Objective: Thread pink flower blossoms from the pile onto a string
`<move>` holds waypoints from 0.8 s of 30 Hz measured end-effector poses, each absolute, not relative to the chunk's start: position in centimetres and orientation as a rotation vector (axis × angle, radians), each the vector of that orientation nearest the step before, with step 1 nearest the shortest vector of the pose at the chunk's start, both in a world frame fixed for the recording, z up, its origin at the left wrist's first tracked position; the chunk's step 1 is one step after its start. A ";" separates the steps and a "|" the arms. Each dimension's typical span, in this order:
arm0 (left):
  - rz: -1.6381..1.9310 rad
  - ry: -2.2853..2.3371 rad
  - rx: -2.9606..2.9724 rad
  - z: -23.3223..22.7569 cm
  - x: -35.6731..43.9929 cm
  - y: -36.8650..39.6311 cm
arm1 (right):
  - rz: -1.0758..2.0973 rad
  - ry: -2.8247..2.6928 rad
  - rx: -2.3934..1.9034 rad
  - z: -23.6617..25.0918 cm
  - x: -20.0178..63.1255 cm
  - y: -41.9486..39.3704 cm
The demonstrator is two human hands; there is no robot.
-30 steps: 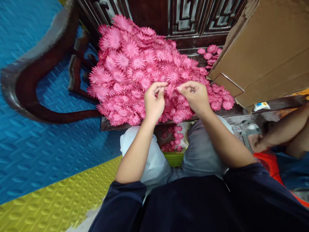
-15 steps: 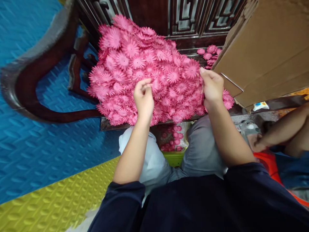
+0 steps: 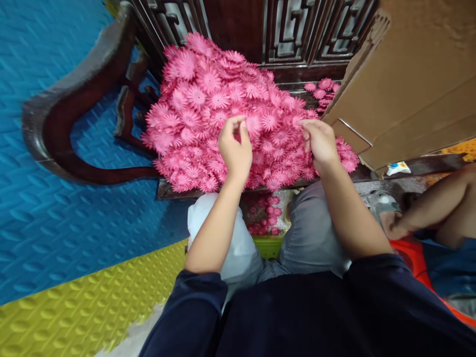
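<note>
A large heap of pink artificial flower heads (image 3: 197,96), flat with many narrow petals, lies on a dark wooden seat (image 3: 165,191). Over the middle of the heap, my left hand (image 3: 236,146) is closed in a pinch, with a slightly blurred pink flower head (image 3: 254,126) at its fingertips. My right hand (image 3: 322,141) is at the heap's right side, thumb and fingers pressed together. Pink petals show right at its fingertips, but I cannot tell whether a flower is between them or lies behind. The two hands are apart.
A cardboard box (image 3: 420,74) stands on the right, beside a few more pink flowers (image 3: 323,89). The carved chair arm (image 3: 48,144) curves out on the left. Pink flowers (image 3: 273,210) also lie below, between my knees. Another person's arm (image 3: 435,203) is at far right.
My right hand has come left and slightly down, nearer to my left hand. My left hand has moved a little right. The whole view has shifted slightly.
</note>
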State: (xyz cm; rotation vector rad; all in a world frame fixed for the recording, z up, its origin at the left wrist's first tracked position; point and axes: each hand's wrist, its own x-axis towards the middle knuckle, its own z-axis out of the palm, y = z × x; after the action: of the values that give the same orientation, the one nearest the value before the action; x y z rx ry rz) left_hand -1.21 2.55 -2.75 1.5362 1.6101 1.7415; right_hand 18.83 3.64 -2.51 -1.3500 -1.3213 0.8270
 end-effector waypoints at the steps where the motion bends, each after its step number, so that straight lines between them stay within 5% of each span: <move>1: 1.801 1.648 1.557 -2.8 -1.6 3.1 | 0.919 -1.254 -1.354 -2.2 18.6 3.4; 7: 1.855 1.710 1.723 -3.1 -1.5 4.3 | 1.209 -1.028 -1.277 -1.7 17.2 2.8; 24: 1.687 1.442 1.680 -2.5 2.3 -1.5 | 1.204 -0.931 -1.245 -2.3 11.8 1.5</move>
State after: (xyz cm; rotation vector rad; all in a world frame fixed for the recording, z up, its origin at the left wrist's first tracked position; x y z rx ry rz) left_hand 2.26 -1.55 -2.47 1.6798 1.4425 1.6866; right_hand 11.76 1.51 -2.34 -1.2454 -0.9312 1.2036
